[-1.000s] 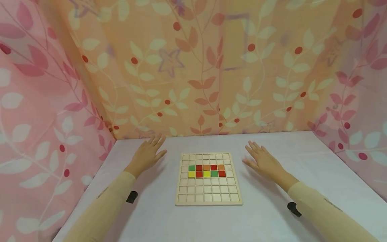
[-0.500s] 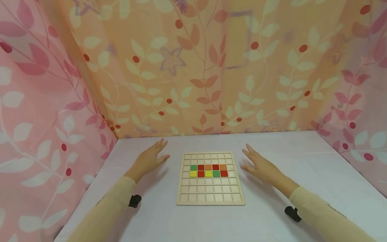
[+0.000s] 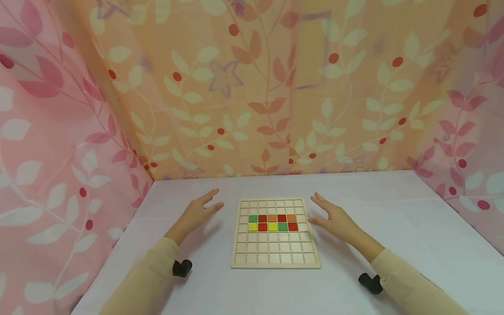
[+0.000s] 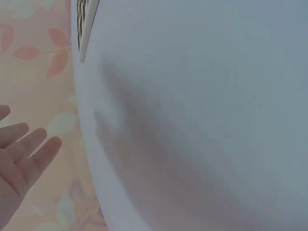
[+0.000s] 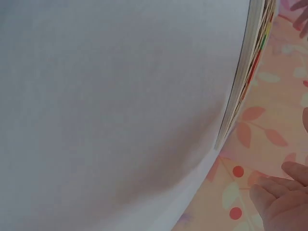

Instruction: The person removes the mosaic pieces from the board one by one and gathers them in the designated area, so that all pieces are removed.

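**Inspector:** Nearest the camera: two cream sleeves (image 3: 145, 280), a dark wrist-camera mount (image 3: 182, 267) under each forearm. All on a white table (image 3: 393, 227).

**Clerk:** Next item out?

**Inspector:** Wooden grid board (image 3: 274, 233), flat on the table, centred between the arms. Lower rows of cells bare. Ten coloured tiles (image 3: 272, 222) seated in two adjoining rows of five, in the upper half: green, red, orange, red, orange above; yellow, red, yellow, green, red below. Top row of cells bare.

**Clerk:** Hands?

**Inspector:** Left hand (image 3: 198, 212) just beside the board's left edge, fingers straight and spread, holding nothing. Right hand (image 3: 332, 215) just beside the right edge, likewise flat and empty, thumb tip close to the rim. Contact with the board: cannot tell from the head view. Left wrist view confirms loose, extended fingers (image 4: 29, 154) and only a sliver of board at the top. Right wrist view: board seen edge-on, fingertips low right, nothing gripped.

**Clerk:** Change against the two prior frames?

**Inspector:** Both hands closer in. Well apart from the board a second ago, nearer at the half-second, now flanking it. Board and tiles unmoved, same order throughout.

**Clerk:** Reading?

**Inspector:** In judgement, an approach under way, no handling begun. Symmetrical closing on both edges suggests the board itself as object, not a single tile. Not confirmed.

**Clerk:** Beyond?

**Inspector:** Leaf-and-berry patterned fabric backdrop (image 3: 267, 87), orange behind, pink at either side.
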Tool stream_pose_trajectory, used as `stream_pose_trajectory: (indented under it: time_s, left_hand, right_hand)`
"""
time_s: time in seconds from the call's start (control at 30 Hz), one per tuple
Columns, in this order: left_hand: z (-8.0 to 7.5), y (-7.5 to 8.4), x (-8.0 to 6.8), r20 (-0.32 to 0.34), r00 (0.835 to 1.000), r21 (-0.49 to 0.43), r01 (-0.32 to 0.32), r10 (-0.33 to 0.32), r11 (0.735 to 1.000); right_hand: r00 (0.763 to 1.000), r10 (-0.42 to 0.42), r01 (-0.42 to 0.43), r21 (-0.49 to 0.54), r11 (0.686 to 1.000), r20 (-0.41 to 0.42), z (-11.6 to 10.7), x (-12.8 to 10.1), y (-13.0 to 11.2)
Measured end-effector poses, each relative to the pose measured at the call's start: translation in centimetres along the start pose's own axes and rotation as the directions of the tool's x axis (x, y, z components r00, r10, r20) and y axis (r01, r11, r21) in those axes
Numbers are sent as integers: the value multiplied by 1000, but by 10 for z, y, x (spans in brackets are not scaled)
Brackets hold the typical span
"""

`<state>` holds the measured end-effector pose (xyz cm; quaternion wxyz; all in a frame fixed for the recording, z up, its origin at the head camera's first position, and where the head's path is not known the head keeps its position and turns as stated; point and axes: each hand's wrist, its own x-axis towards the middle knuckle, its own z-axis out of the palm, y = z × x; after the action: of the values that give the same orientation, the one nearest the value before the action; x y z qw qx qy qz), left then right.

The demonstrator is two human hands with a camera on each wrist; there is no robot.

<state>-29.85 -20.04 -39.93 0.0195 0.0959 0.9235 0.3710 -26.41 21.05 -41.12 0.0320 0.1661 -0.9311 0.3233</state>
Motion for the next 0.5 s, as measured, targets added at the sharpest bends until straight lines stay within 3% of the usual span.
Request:
stream_pose_trajectory:
  time_s: [0.23,0.5]
  left_hand:
    - [8,8,-4,12,999,-126,52,-51,991]
    - [17,11,-3,10,997,-249,83,-83,965]
  right_hand:
    - [997,64,-68,121,990,32,2,1,-6]
    - [990,121,-136,251,958,76,4,3,-11]
